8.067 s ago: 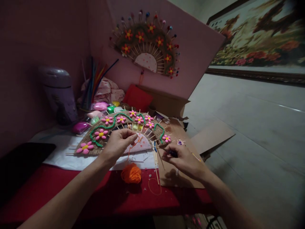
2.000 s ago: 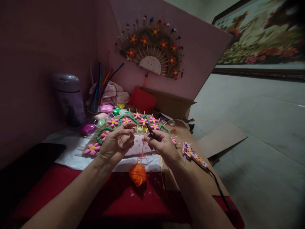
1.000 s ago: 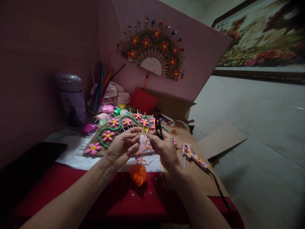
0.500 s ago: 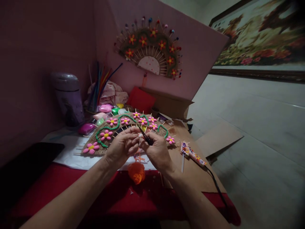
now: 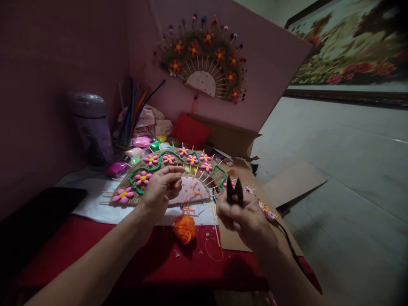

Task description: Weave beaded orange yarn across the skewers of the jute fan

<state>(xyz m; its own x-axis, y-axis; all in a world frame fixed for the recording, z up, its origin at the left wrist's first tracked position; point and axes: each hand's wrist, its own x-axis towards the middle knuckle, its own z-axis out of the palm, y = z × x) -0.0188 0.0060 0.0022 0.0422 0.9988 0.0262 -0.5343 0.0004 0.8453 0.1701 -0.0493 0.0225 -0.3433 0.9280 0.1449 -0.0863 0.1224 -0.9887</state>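
Note:
My right hand (image 5: 244,216) is closed around small black thread snips (image 5: 235,192), their two blades spread and pointing up. My left hand (image 5: 163,189) hovers over the front of a half-round fan (image 5: 153,166) made of twine and sticks, thumb and fingertips pinched together. Whatever lies in that pinch is too small to make out. Pink clay flowers (image 5: 143,177) and a wavy green cord (image 5: 135,186) decorate the fan. Its pale dotted centre (image 5: 188,190) shows between my hands. In front sits a ball of orange yarn (image 5: 184,229) with a bow of strands above it.
A flower-patterned glue gun (image 5: 267,210) lies on brown cardboard (image 5: 231,238) at right, partly behind my right hand. Clay packets (image 5: 117,168) and a purple flask (image 5: 91,131) stand at left. A dark flat object (image 5: 44,221) occupies the left edge. A finished fan (image 5: 200,83) hangs behind.
My right hand has moved right and away from my left with the snips, whose blades now stand apart. The fan's dotted centre is uncovered. My left hand has shifted slightly left.

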